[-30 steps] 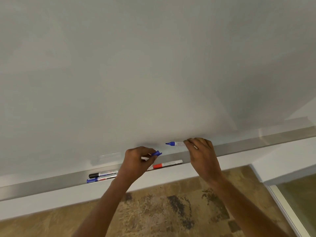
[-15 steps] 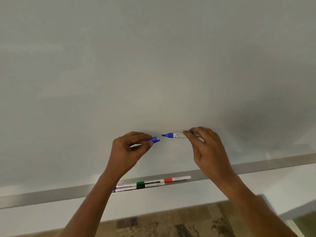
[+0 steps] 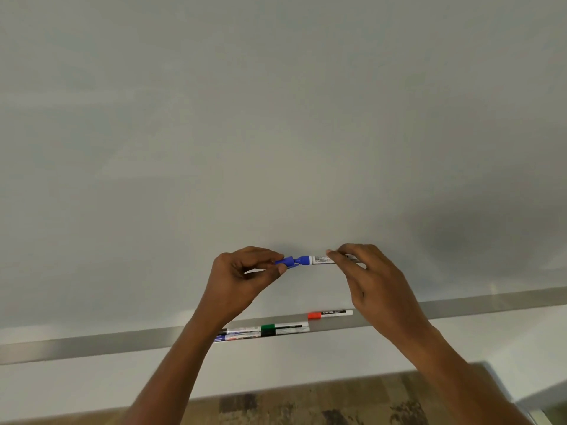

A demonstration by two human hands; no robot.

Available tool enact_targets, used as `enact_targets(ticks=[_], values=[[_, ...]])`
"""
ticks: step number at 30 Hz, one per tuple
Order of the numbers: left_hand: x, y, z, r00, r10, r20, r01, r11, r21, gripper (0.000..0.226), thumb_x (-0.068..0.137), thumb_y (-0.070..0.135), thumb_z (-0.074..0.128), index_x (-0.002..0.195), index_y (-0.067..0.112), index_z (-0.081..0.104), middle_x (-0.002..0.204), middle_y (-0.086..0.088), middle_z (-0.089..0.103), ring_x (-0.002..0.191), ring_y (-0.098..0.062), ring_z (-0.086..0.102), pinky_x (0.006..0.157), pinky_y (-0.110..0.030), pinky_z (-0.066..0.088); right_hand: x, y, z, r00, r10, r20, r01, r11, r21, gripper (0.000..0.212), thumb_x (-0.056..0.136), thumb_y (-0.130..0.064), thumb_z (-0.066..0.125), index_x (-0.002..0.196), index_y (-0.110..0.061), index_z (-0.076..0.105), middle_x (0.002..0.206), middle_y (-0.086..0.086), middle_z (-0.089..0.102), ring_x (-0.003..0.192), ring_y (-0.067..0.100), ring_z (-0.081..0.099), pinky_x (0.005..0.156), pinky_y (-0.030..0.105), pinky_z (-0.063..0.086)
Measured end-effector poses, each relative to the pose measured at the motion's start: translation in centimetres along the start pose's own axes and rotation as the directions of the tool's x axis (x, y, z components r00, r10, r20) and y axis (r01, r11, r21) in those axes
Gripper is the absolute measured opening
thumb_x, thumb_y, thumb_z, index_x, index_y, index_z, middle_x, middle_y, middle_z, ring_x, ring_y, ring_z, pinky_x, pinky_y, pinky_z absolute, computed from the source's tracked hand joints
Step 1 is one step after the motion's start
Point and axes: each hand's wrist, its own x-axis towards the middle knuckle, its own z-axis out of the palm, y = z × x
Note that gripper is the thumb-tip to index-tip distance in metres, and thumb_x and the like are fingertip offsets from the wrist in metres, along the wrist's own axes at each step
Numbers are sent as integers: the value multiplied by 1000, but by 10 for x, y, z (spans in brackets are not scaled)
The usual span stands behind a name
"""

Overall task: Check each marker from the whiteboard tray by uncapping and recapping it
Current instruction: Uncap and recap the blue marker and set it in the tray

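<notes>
At centre a white marker [image 3: 320,259] with blue cap [image 3: 287,261]; below it, red-capped [image 3: 330,314] and green-banded [image 3: 283,329] markers on a grey tray [image 3: 92,345]; mottled brown floor [image 3: 306,406].

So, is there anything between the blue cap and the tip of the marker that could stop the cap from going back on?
Nothing visible. The left hand holds the cap in line with the marker in the right hand, and the cap's mouth is already at the tip. No finger lies across the join.

A pale grey-white wall [image 3: 276,118] fills the view; mottled brown stone-patterned floor [image 3: 306,406] at six o'clock; soft shadow at three o'clock.
</notes>
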Motion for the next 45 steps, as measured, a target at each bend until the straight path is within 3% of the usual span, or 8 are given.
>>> enact_targets(ticks=[7, 11, 14, 27, 33, 38, 42, 45], values=[[-11, 1, 6, 989, -148, -27, 139, 969, -205, 22, 76, 25, 87, 97, 25, 83, 91, -2, 82, 92, -20, 78, 93, -34, 59, -1, -7, -2, 999, -35, 39, 31, 994, 107, 44, 87, 3, 64, 128, -13, 64, 118, 6, 64, 110, 22, 59, 88, 34, 57], [-16, 1, 13, 943, -332, 0, 259, 738, -624, 35, 68, 21, 88, 99, 8, 82, 95, -17, 80, 88, -27, 78, 84, -29, 62, 0, -12, 0, 999, -12, 51, -1, 971, 239, 35, 98, -17, 57, 133, -12, 58, 119, 2, 61, 111, 16, 55, 91, 30, 53], [-19, -1, 18, 911, -408, 64, 322, 605, -728, 31, 68, 17, 85, 97, 4, 82, 97, -16, 80, 86, -23, 79, 78, -23, 62, -1, -14, 5, 998, -16, 55, 2, 970, 245, 32, 98, -17, 57, 129, -10, 60, 112, 1, 64, 102, 17, 58, 85, 34, 54], [-16, -13, 24, 893, -433, 122, 373, 560, -740, 29, 68, 18, 85, 93, 3, 82, 89, -18, 80, 77, -24, 79, 69, -24, 63, -1, -14, 17, 998, -53, 42, 44, 981, 190, 25, 95, -11, 57, 118, -4, 65, 99, 6, 63, 85, 19, 53, 77, 24, 42], [-5, -28, 42, 884, -458, 90, 368, 565, -738, 29, 70, 14, 85, 96, 2, 80, 96, -21, 79, 82, -27, 79, 73, -26, 63, 3, 8, 30, 992, -7, 124, -18, 981, 195, 28, 96, -11, 58, 123, -6, 63, 105, 6, 63, 93, 22, 55, 81, 37, 52], [-7, -53, 57, 849, -521, 88, 401, 526, -750, 27, 73, 10, 81, 99, 2, 79, 103, -24, 77, 87, -29, 78, 78, -28, 64, -10, 36, 48, 984, 31, 175, -62, 983, 172, 30, 95, -11, 60, 125, -10, 63, 114, 2, 61, 103, 18, 57, 88, 28, 52], [-10, -86, 77, 812, -578, 84, 504, 621, -600, 21, 79, 10, 82, 99, 4, 81, 101, -22, 79, 95, -34, 77, 84, -33, 64, -33, 61, 74, 960, 78, 268, -130, 975, 182, 26, 96, -10, 61, 121, -11, 66, 114, 3, 60, 99, 15, 62, 84, 22, 56], [-12, -117, 93, 836, -547, 42, 537, 800, -268, 21, 82, 14, 83, 103, 13, 81, 93, -10, 81, 93, -31, 77, 90, -39, 62, -52, 80, 97, 936, 137, 325, -201, 965, 171, 28, 97, -10, 59, 124, -8, 65, 116, 7, 63, 102, 20, 64, 89, 28, 57]])
